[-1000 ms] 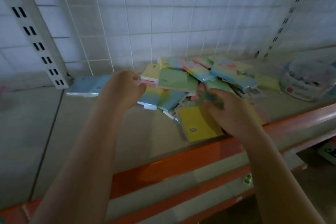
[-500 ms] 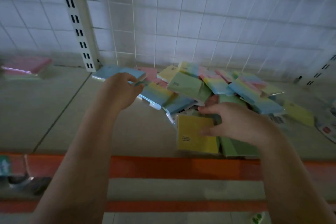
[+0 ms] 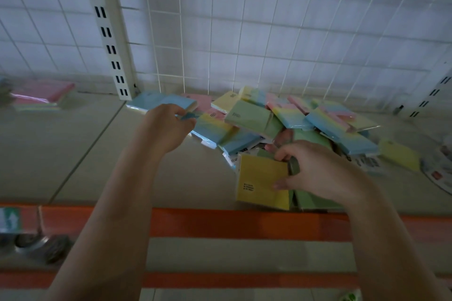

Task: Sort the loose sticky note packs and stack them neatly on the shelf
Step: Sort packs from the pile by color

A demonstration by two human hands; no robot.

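A loose heap of sticky note packs (image 3: 288, 120) in blue, green, yellow and pink lies on the grey shelf (image 3: 73, 154) against the wire grid back. My right hand (image 3: 315, 171) grips a yellow pack (image 3: 261, 181) near the shelf's front edge, thumb on its face, with green packs (image 3: 310, 200) under the hand. My left hand (image 3: 166, 127) pinches the corner of a blue pack (image 3: 212, 129) at the heap's left side. A flat blue pack (image 3: 161, 101) lies behind that hand.
A pink-topped stack (image 3: 41, 95) sits on the shelf at far left, past the slotted white upright (image 3: 107, 29). An orange rail (image 3: 208, 222) runs along the shelf front. A lone yellow pack (image 3: 398, 157) and a round container's edge (image 3: 440, 173) lie at right.
My right hand has taken hold of the yellow pack and drawn it out of the heap toward the front edge. The view swung left, bringing the pink stack into sight.
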